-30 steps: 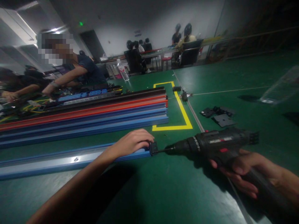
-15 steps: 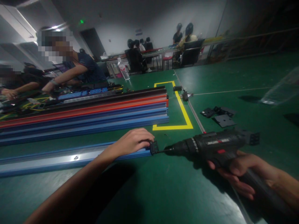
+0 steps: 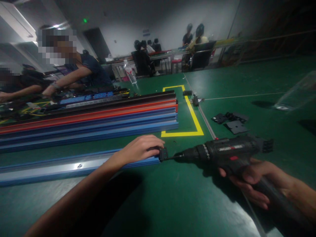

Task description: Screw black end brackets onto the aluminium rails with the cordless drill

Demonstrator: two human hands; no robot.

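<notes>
My right hand is wrapped round the grip of a black cordless drill, which points left. The thin bit of the drill reaches a small black end cap at the right end of a blue and silver metal profile. My left hand lies over that end, its fingers bent and pressing the end cap against the profile. The far side of my left fingers and the exact spot where the bit meets the cap are hard to make out.
Behind the profile lie several blue, red and black profiles. Dark flat plates are to the right, beyond the drill. Yellow tape marks the green table. A clear bottle stands farther back. A co-worker works at the left.
The view has shifted very slightly. My left hand and the drill keep nearly the same places at the end cap. The co-worker's arm has moved a little to the left.
</notes>
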